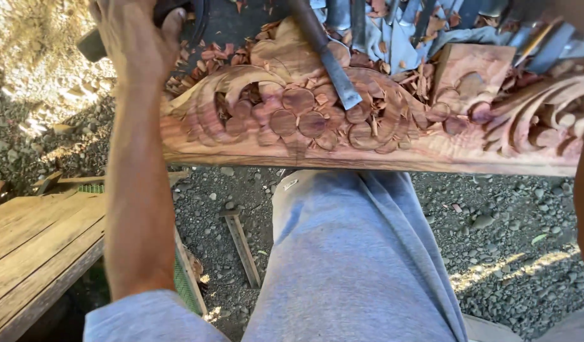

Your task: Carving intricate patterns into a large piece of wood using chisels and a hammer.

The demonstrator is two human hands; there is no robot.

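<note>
Lying across the whole view, resting on the bench: a long carved plank (368, 136) of reddish wood, near edge hanging over the lap in grey trousers (349, 253). Looking heavy and stiff, likely needing both hands under the plain lower edge for any lifting; raised leaves and round berries looking thin and brittle along the grain, so best not gripped there.

Covering the far side of the bench: loose wood chips (213, 54), light and slippery underfoot of any tool. Lining the far edge toward the right corner: a row of spare chisels (393, 19), steel blades catching the light.

Standing tilted on the middle of the carving: one chisel (333, 66), blade tip touching the wood among the berries, handle running up out of view. Hard, narrow, sharp at the tip; safest taken by the handle.

Rising at the left edge of the plank: left hand (130, 38), fingers curled tight around a dark mallet (92, 44), mostly hidden behind the fist.

Showing only as a forearm at the right border: right hand out of view, grip impossible to tell.
</note>
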